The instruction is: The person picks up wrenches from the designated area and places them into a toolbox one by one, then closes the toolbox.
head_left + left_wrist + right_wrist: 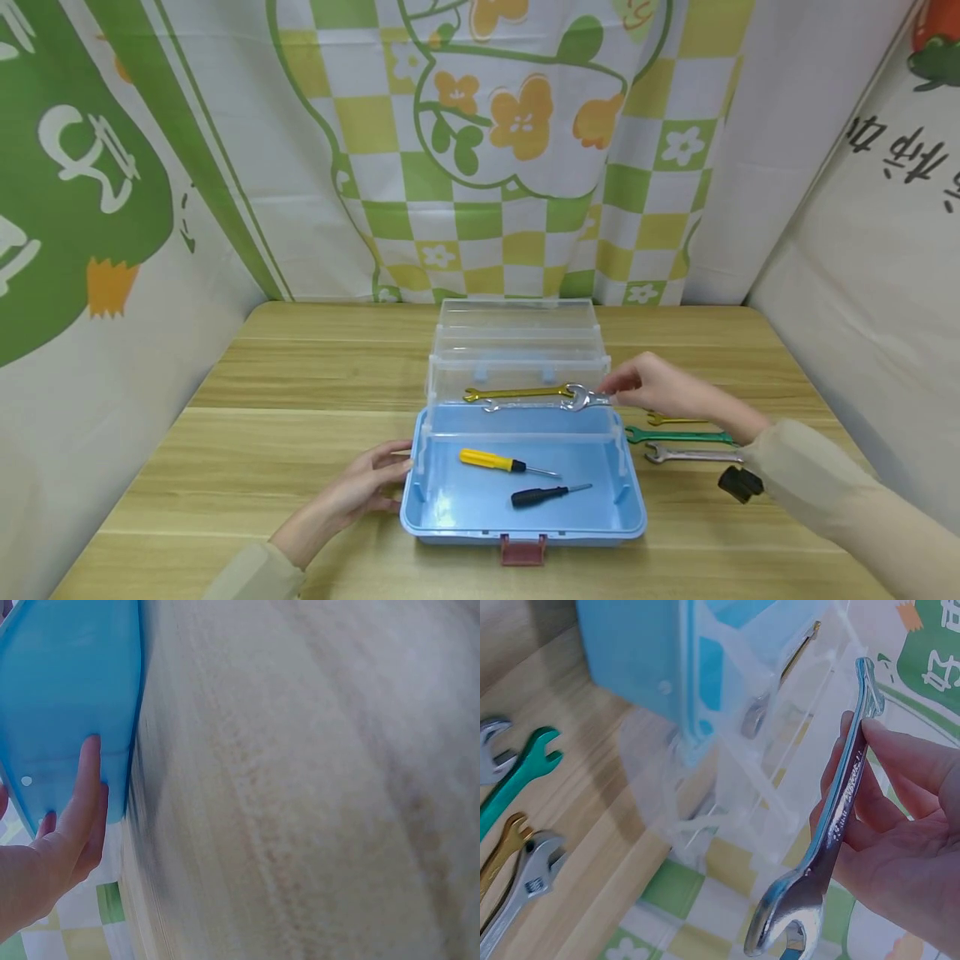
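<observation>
A silver open-end wrench (836, 802) is pinched between the thumb and fingers of my right hand (663, 387), over the right side of the toolbox. The blue toolbox (525, 535) stands with its clear lid and trays (517, 333) folded back. Inside its base lie a yellow-handled screwdriver (491, 460) and a black-handled screwdriver (536, 497). A gold wrench (517, 392) and another silver wrench (525, 406) lie in a clear tray. Against the box's left side wall (75, 690), my left hand (371, 482) rests with fingers extended.
Right of the box, partly under my right arm, lie a green wrench (678, 436), a silver wrench (693, 455), a gold wrench (678, 419) and an adjustable wrench (529, 881). A small black object (740, 484) is by the right sleeve. Patterned curtain (517, 233) hangs behind the table (322, 383).
</observation>
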Available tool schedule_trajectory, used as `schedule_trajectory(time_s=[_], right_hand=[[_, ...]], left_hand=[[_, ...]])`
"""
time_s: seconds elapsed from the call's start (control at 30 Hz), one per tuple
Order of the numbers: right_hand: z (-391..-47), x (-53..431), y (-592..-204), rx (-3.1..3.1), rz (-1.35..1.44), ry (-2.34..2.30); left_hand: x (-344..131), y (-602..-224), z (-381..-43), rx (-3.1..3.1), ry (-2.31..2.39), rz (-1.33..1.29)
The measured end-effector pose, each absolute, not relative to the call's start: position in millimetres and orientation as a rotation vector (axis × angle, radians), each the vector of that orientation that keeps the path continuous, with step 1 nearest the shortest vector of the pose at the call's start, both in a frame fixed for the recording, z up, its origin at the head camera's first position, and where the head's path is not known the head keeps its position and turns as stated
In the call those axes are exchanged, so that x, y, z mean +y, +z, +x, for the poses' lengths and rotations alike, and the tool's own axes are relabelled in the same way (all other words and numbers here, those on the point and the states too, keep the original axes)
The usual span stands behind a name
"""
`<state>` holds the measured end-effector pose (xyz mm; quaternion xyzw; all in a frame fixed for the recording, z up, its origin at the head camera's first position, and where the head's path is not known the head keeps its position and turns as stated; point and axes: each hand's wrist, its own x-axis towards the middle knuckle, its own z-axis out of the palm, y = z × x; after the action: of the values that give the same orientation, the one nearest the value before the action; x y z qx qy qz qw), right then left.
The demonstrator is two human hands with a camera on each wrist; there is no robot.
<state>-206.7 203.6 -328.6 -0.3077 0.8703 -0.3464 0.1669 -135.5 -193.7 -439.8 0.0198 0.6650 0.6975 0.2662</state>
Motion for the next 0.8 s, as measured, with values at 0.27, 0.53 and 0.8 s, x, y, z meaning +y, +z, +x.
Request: schedule_trajectory(time_s=[0.27, 0.53, 0.8], right_hand=[[-213, 185, -326, 2.441, -0.952, -1.000], [-221, 166, -327, 2.434, -0.992, -0.993], [-228, 146, -331, 2.430, -1.061, -0.975]], left_hand=[[-193, -439, -135, 1.803, 1.881, 0.046], [-194, -439, -135, 1.812, 1.877, 0.046], [-194, -439, -136, 1.818, 1.871, 0.053]])
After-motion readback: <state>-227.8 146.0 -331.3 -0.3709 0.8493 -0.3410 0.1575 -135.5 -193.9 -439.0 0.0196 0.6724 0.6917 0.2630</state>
